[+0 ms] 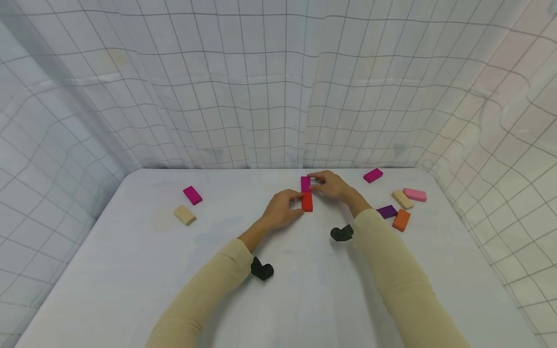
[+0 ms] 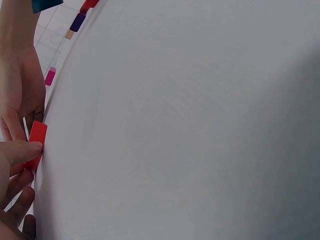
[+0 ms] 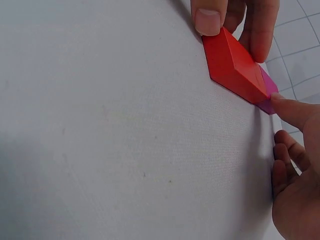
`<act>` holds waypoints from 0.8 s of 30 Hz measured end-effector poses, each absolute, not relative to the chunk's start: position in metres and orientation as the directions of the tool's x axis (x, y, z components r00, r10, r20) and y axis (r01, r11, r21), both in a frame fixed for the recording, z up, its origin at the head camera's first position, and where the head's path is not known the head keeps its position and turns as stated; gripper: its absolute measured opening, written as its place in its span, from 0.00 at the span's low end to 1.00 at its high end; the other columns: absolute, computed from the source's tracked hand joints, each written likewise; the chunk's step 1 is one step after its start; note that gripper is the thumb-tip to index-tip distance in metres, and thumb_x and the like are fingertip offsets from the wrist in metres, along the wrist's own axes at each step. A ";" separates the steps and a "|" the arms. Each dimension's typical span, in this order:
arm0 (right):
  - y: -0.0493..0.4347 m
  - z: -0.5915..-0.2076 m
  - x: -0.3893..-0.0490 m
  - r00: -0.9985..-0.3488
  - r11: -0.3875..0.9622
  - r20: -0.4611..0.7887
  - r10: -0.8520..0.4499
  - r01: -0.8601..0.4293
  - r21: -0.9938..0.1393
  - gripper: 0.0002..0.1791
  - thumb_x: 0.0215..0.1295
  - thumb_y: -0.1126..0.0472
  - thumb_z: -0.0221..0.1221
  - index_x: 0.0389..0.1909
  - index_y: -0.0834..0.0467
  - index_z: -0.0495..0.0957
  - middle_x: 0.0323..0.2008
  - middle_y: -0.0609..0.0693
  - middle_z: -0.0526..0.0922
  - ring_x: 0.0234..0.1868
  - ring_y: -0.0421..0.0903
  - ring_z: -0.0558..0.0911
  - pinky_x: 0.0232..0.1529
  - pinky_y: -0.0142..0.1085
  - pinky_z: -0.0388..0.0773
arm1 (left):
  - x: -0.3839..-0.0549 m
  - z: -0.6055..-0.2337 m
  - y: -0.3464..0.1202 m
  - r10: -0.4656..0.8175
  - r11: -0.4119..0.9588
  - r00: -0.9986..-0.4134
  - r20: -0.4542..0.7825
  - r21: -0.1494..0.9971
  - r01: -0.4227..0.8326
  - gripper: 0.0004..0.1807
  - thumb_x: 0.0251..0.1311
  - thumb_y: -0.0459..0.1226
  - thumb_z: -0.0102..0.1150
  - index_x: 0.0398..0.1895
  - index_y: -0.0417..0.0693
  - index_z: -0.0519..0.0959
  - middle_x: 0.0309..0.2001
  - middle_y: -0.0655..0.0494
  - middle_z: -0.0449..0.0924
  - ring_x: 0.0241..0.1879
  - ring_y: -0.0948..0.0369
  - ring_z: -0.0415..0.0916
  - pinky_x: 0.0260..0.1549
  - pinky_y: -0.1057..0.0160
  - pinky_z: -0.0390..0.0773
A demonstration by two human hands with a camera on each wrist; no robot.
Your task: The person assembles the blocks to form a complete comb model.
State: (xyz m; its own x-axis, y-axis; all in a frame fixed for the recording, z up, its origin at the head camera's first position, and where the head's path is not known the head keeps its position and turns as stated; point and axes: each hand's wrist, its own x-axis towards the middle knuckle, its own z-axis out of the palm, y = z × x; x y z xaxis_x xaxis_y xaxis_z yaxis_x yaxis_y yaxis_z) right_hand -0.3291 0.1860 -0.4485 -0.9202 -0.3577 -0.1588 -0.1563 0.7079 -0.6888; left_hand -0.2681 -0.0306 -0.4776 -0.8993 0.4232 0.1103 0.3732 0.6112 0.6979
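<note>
The left hand (image 1: 278, 210) pinches the red block (image 1: 307, 203) between thumb and fingers, while the right hand (image 1: 330, 186) holds the magenta block (image 1: 305, 182) with thumb and index finger; the two blocks lie in line on the white counter (image 1: 296, 299), seemingly touching end to end, the magenta one farther off and near the far edge; the likeliest mishap is a skewed line, since an uneven push from either thumb could turn one block against the other; a careless release might drag a block along, as fingertips sit right by the join; too firm a shove forward could send the magenta block toward the gridded sheet (image 1: 274, 87) behind; the right sleeve (image 1: 400, 280) partly hides the purple block (image 1: 387, 211), so an elbow swung outward may sweep it, or the orange block (image 1: 401, 220) beside it, away.
</note>
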 end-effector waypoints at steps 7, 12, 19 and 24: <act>0.186 -0.449 -0.330 -0.922 0.709 -0.153 -0.356 -0.160 -0.686 0.28 0.75 0.59 0.59 0.74 0.57 0.72 0.65 0.61 0.73 0.65 0.58 0.70 0.68 0.55 0.67 | -0.269 -0.478 -0.030 0.427 0.621 -0.898 0.104 0.688 0.376 0.26 0.65 0.35 0.70 0.66 0.40 0.79 0.59 0.47 0.81 0.55 0.52 0.77 0.60 0.54 0.76; 0.185 -0.449 -0.328 -0.923 0.715 -0.158 -0.351 -0.155 -0.681 0.28 0.75 0.58 0.58 0.74 0.57 0.71 0.66 0.62 0.73 0.66 0.59 0.70 0.68 0.55 0.67 | -0.268 -0.478 -0.031 0.429 0.625 -0.898 0.096 0.686 0.372 0.26 0.65 0.36 0.70 0.66 0.41 0.79 0.60 0.48 0.81 0.56 0.53 0.76 0.60 0.53 0.76; 0.184 -0.448 -0.327 -0.923 0.720 -0.159 -0.351 -0.157 -0.676 0.29 0.76 0.59 0.58 0.75 0.57 0.70 0.67 0.62 0.72 0.66 0.60 0.70 0.68 0.55 0.68 | -0.266 -0.477 -0.031 0.422 0.623 -0.902 0.093 0.692 0.363 0.26 0.65 0.35 0.69 0.66 0.41 0.79 0.60 0.48 0.81 0.57 0.52 0.77 0.61 0.53 0.76; 0.184 -0.446 -0.324 -0.931 0.702 -0.162 -0.329 -0.126 -0.701 0.30 0.76 0.57 0.59 0.76 0.56 0.68 0.67 0.62 0.72 0.67 0.60 0.71 0.67 0.55 0.70 | -0.266 -0.476 -0.033 0.428 0.624 -0.900 0.086 0.692 0.363 0.28 0.64 0.36 0.70 0.67 0.41 0.78 0.60 0.47 0.80 0.57 0.52 0.76 0.61 0.54 0.76</act>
